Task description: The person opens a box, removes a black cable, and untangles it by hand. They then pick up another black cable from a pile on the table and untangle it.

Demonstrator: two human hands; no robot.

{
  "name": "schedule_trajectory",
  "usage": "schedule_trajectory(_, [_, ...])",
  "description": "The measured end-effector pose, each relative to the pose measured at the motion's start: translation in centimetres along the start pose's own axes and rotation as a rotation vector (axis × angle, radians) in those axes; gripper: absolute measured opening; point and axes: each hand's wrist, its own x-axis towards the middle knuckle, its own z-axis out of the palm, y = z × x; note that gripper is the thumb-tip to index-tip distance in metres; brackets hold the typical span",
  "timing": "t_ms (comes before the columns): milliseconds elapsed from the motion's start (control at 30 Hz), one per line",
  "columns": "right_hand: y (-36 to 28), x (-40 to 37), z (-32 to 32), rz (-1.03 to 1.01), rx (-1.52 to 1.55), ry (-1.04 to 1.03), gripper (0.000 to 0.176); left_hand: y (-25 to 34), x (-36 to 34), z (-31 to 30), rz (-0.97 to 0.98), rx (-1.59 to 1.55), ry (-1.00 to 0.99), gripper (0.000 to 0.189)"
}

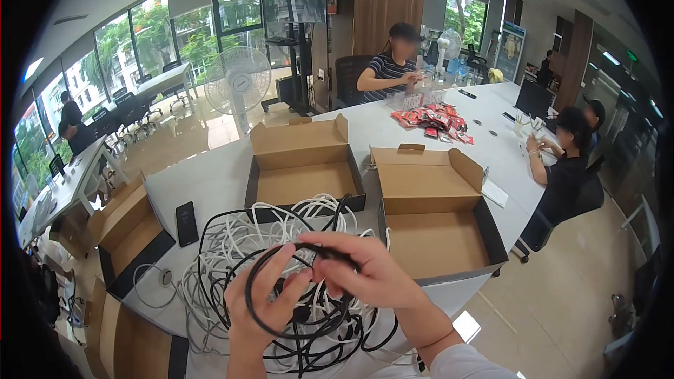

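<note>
Both my hands are raised over a tangled heap of white and grey cables (225, 238), with black ones mixed in, on the white table. A black cable (250, 302) is bent into a loop between them. My left hand (263, 305) grips the loop's left side, fingers curled round it. On the upper right, my right hand (375, 270) has its fingers closed over the same cable, thumb and fingertips near the left hand's. The cable's ends are hard to make out against the black cables below.
Open cardboard boxes stand behind the heap (305, 175), at right (439, 242), at left (133, 238) and lower left (144, 340). A black phone (187, 224) lies left of the heap. Red packets (439, 121) are piled farther back, where several people sit. A fan (239, 81) stands beyond the table.
</note>
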Motion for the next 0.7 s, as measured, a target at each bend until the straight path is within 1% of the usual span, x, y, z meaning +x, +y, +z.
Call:
schedule_trajectory(67, [-0.2, 0.0, -0.7, -0.07, -0.043, 0.074, 0.04, 0.0, 0.5, -0.3, -0.058, -0.152, -0.052, 0.026])
schedule_trajectory(100, [-0.4, 0.0, -0.7, -0.08, -0.043, 0.094, 0.039, -0.1, 0.4, -0.4, -0.076, -0.249, -0.053, 0.018])
schedule_trajectory(200, [-1.1, -0.3, -1.0, -0.139, -0.065, 0.118, 0.035, -2.8, -2.2, -0.2, -0.257, -0.729, 0.032, 0.012])
schedule_trajectory(233, [-1.2, -0.4, -1.1, -0.144, -0.11, 0.099, 0.036, -3.8, -3.2, 0.2, -0.288, -0.959, 0.124, 0.019])
schedule_trajectory(333, [-1.4, -0.5, -1.3, -0.152, -0.238, 0.047, 0.04, -1.8, -0.7, -2.3, -0.819, -1.182, 0.069, 0.044])
schedule_trajectory(367, [-1.2, -0.4, -1.1, -0.197, -0.308, 0.021, 0.042, -2.3, -1.2, -2.1, -0.838, -1.227, -0.038, 0.061])
schedule_trajectory(433, [-0.5, 0.2, -0.6, -0.289, -0.448, -0.035, 0.046, -2.2, -1.7, -1.5, -0.847, -1.336, -0.201, 0.06])
schedule_trajectory(467, [-0.3, 0.4, -0.4, -0.308, -0.475, -0.022, 0.047, -2.0, -1.9, -1.4, -0.85, -1.389, -0.281, 0.059])
schedule_trajectory(500, [-0.1, 0.5, -0.2, -0.327, -0.502, -0.011, 0.049, -1.9, -1.7, -1.5, -0.88, -1.496, -0.349, 0.05])
schedule_trajectory(533, [0.1, 0.7, 0.0, -0.347, -0.528, -0.001, 0.05, -1.9, -1.8, -1.5, -0.936, -1.562, -0.364, 0.046])
schedule_trajectory(600, [-0.2, 0.8, 0.0, -0.314, -0.615, 0.027, 0.049, -2.1, -1.9, -1.5, -1.048, -1.692, -0.389, 0.038])
schedule_trajectory(633, [-0.1, 0.9, -0.1, -0.314, -0.642, 0.036, 0.049, -1.2, -1.4, -1.4, -1.125, -1.676, -0.275, 0.029])
schedule_trajectory(667, [0.2, 1.1, 0.0, -0.314, -0.668, 0.045, 0.048, -1.4, -1.5, -1.6, -1.161, -1.796, -0.265, 0.028])
schedule_trajectory(700, [1.1, 1.5, 0.4, -0.367, -0.623, 0.13, 0.041, -1.7, -1.6, -1.7, -1.194, -1.916, -0.254, 0.028])
